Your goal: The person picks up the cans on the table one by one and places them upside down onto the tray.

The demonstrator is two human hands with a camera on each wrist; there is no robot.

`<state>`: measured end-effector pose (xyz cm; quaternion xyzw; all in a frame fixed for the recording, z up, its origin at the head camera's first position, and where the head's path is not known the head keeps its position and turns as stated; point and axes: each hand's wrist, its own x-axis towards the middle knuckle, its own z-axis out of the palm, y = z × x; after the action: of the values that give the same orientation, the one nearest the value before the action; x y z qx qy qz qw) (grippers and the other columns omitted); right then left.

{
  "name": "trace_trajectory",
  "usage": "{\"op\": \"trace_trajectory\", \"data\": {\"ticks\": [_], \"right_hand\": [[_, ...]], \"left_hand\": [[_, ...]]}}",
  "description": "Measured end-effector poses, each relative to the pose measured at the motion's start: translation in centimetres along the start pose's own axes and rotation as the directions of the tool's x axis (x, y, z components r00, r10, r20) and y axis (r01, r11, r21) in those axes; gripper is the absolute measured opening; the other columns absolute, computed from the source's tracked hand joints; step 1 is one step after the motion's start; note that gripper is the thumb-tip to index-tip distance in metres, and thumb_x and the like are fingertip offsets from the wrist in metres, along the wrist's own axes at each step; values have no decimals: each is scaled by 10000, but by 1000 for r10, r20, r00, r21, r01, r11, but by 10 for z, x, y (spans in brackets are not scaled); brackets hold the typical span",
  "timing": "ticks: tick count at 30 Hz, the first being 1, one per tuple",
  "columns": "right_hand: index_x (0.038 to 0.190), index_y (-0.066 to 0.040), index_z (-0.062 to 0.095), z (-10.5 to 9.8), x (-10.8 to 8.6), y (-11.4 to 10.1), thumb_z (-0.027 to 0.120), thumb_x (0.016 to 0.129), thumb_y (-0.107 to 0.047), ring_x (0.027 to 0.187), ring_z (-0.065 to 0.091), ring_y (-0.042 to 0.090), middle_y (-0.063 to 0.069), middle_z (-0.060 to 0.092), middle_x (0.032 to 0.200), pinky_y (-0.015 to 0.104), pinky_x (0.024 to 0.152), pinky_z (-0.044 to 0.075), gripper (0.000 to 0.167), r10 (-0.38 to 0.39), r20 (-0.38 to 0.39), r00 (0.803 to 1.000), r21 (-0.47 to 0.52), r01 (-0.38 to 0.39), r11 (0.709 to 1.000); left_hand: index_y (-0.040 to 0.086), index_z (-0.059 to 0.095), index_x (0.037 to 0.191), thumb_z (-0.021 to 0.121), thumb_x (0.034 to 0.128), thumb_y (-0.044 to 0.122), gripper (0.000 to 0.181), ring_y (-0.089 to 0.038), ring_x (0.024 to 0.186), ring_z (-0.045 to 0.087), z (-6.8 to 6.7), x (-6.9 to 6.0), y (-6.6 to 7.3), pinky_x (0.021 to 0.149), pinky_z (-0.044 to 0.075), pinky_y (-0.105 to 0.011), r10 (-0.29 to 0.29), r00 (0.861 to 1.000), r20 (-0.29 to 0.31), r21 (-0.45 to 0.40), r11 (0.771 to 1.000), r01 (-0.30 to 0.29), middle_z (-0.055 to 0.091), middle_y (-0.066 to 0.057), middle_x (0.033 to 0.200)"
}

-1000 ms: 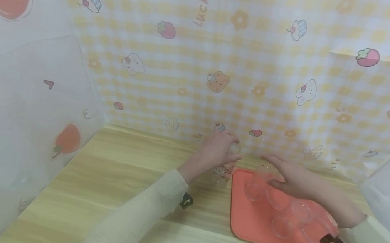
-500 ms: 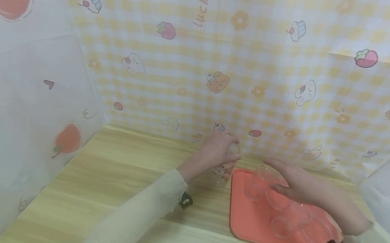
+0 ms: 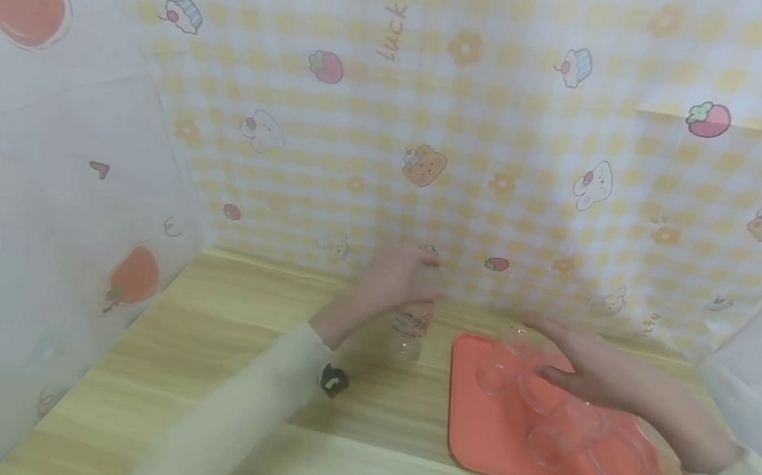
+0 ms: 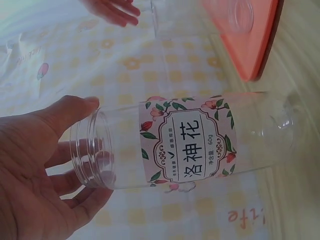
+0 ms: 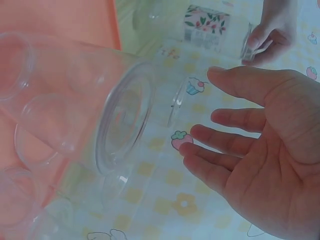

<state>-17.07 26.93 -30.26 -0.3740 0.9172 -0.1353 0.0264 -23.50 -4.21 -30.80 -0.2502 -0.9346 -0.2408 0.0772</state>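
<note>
My left hand grips the neck of a clear plastic jar with a pink floral label. Thumb and fingers lie around the threaded rim, and no lid shows on it. In the head view the jar stands upright on the wooden table, left of the tray, its upper part hidden by the hand. My right hand is held with fingers apart and relaxed over the back of the orange tray, holding nothing. Near its fingertips, in the right wrist view, is a large clear cup.
Several clear cups of different sizes stand on the tray at the right of the table. A patterned yellow-checked cloth hangs as a wall right behind. White sheeting closes off the left side, and more hangs at the right.
My left hand has moved to the left with the jar, away from the tray. My right hand has drifted slightly right, its fingers still apart. The head view has tilted a little.
</note>
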Motion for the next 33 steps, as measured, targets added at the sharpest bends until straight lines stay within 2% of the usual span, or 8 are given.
{"op": "trace_trajectory", "data": {"ticks": [6, 11, 17, 24, 29, 33], "right_hand": [[1463, 57, 436, -1, -3, 1, 779, 903, -95, 1262, 528, 454, 253, 521, 1430, 604, 991, 470, 674, -11, -6, 1000, -17, 10, 1000], [1464, 40, 447, -1, -5, 2, 771, 914, -113, 1266, 531, 439, 228, 533, 1428, 596, 989, 476, 657, 6, -5, 1000, -12, -6, 1000], [1441, 33, 480, -1, -9, 5, 751, 935, -124, 1259, 533, 447, 224, 551, 1407, 604, 983, 476, 595, 14, -33, 999, 6, -14, 1000], [1410, -2, 542, -3, -15, 6, 746, 933, -82, 1224, 576, 389, 153, 595, 1376, 561, 937, 519, 525, -36, -139, 990, 6, 38, 999], [1374, -25, 587, -4, -21, 9, 781, 881, -31, 1179, 607, 337, 104, 629, 1335, 513, 867, 555, 530, -96, -229, 969, -35, 91, 995], [1361, -42, 609, -3, -25, 10, 794, 848, 4, 1166, 616, 298, 76, 642, 1320, 377, 896, 546, 546, -122, -272, 954, -54, 112, 992]], "left_hand": [[106, 714, 1262, 791, 895, 401, 478, -249, 1234, 562, -12, -13, -12, 1055, 453, -368, 45, 999, -27, 9, 999, -45, 661, -61, 1292], [100, 722, 1226, 807, 884, 373, 446, -237, 1159, 605, -21, -23, -18, 984, 503, -373, 34, 999, -29, -13, 999, -34, 683, -55, 1233], [72, 716, 1237, 806, 888, 346, 452, -259, 1161, 607, -34, -34, -24, 1000, 494, -392, 32, 999, -29, -66, 997, -34, 682, -91, 1248], [50, 725, 1222, 815, 872, 360, 475, -299, 1177, 610, -49, -50, -39, 1018, 487, -432, 10, 997, -79, -40, 999, -13, 681, -116, 1258], [19, 716, 1219, 820, 874, 310, 464, -313, 1167, 614, -59, -63, -47, 1006, 490, -458, 34, 993, -116, -109, 993, -47, 682, -126, 1247], [41, 705, 1256, 811, 880, 340, 492, -316, 1182, 609, -68, -79, -53, 996, 499, -494, 13, 992, -125, -166, 986, -34, 659, -113, 1300]]}}
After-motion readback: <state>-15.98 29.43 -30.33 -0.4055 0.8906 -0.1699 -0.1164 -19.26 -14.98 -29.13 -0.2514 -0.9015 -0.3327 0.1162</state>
